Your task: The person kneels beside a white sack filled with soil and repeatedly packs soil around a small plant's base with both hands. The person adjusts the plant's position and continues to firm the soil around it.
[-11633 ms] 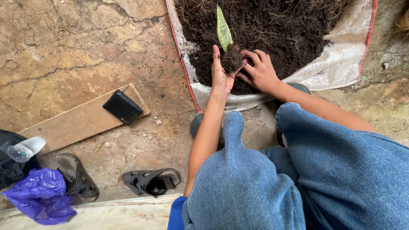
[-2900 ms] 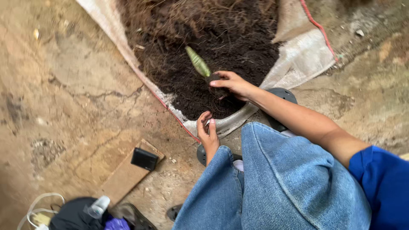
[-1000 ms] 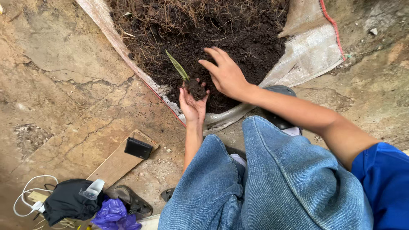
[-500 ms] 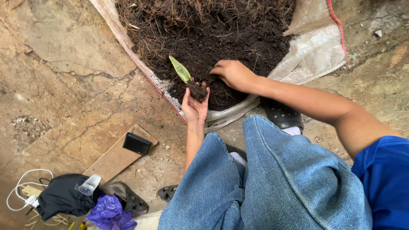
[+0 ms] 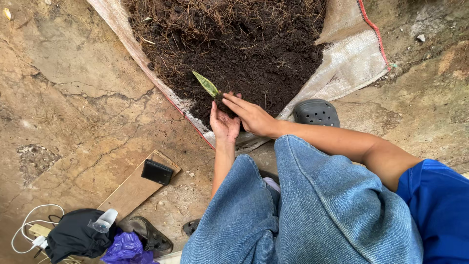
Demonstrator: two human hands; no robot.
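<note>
A small plant cutting [image 5: 205, 84], a single pointed green leaf with pale edges, leans up and to the left out of a clump of dark soil at the near edge of the soil heap [image 5: 244, 54]. We see the clump cupped between both hands. The left hand [image 5: 223, 122] lies palm up beneath it, fingers together and curled slightly upward. The right hand [image 5: 250, 113] lies over and beside the clump, fingers straight and close together, pressed against the soil; neither hand is closed tight.

The heap, dark and strewn with dry fibres, rests on a spread white woven sack [image 5: 351, 54] with a red edge stripe. A grey perforated clog [image 5: 316, 112] stands on the sack's near border, just beside the right forearm.

Beneath all lies a cracked, uneven stone floor [image 5: 63, 107], brown and mottled. To the lower left we note a wooden board [image 5: 132, 188] bearing a small black wallet-like case [image 5: 157, 171], then a dark sandal [image 5: 149, 234], a black bag [image 5: 73, 237], a clear spray bottle [image 5: 103, 221], a purple plastic bag [image 5: 128, 247] and a white cable [image 5: 31, 230]. Blue denim covers the knees in the foreground.
</note>
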